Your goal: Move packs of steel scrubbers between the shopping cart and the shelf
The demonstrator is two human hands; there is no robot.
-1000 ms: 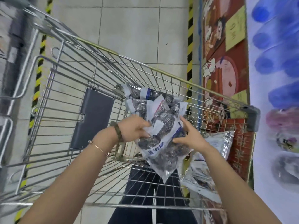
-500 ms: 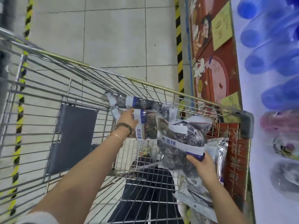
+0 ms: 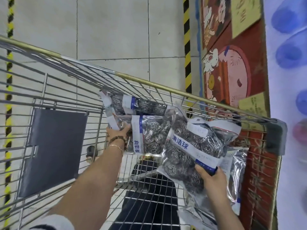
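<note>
Inside the wire shopping cart point(image 3: 149, 85) lie clear packs of steel scrubbers with white and blue labels. My right hand point(image 3: 211, 177) grips the lower edge of one pack point(image 3: 191, 146) and holds it tilted above the cart's right side. My left hand point(image 3: 118, 132) grasps the left edge of a second pack point(image 3: 149, 136) lying in the cart. A third pack point(image 3: 136, 104) rests behind it against the cart's far wall. Another pack point(image 3: 235, 165) hangs at the right side, partly hidden behind the held one.
A grey plastic flap point(image 3: 54, 150) hangs on the cart's left part. To the right stands a red illustrated panel point(image 3: 232, 72) and a pale shelf face with blurred blue items point(image 3: 290, 52). Yellow-black tape point(image 3: 187, 47) lines the tiled floor. Dark trouser legs show below the cart.
My right hand has drawn one pack away to the right and up from the pile. My left hand moved off it onto the pack behind. The view shifted right.
</note>
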